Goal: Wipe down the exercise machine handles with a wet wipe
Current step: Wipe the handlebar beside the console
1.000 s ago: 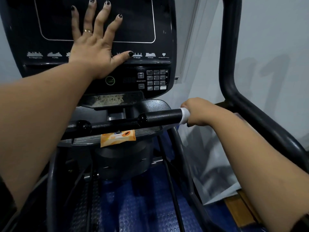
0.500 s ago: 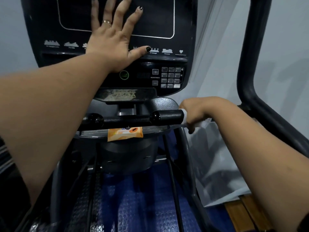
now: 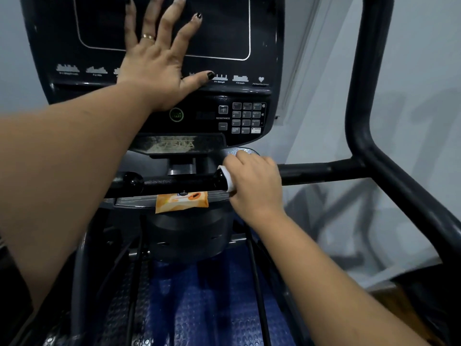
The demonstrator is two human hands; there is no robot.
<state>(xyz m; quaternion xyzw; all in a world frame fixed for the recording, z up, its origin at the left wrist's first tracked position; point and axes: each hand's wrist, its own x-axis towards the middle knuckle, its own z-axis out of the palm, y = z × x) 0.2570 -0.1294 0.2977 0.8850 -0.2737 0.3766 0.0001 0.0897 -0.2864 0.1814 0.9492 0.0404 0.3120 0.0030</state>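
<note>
- White wet wipe (image 3: 227, 179) wrapped round the black handle bar (image 3: 179, 184); my right hand (image 3: 254, 183) curls over both, gripping wipe and bar together.
- My judgement for a good pass: firm squeeze, slide the full length, twist to reach the underside.
- Bracing with my left hand (image 3: 154, 68), flat and spread on the console (image 3: 262, 46), holding nothing.
- Orange wipe packet (image 3: 182, 202) lies just below the bar.
- Blue studded floor mat (image 3: 212, 308) underneath; pale wall (image 3: 424, 121) behind the black frame tube (image 3: 369, 96).
</note>
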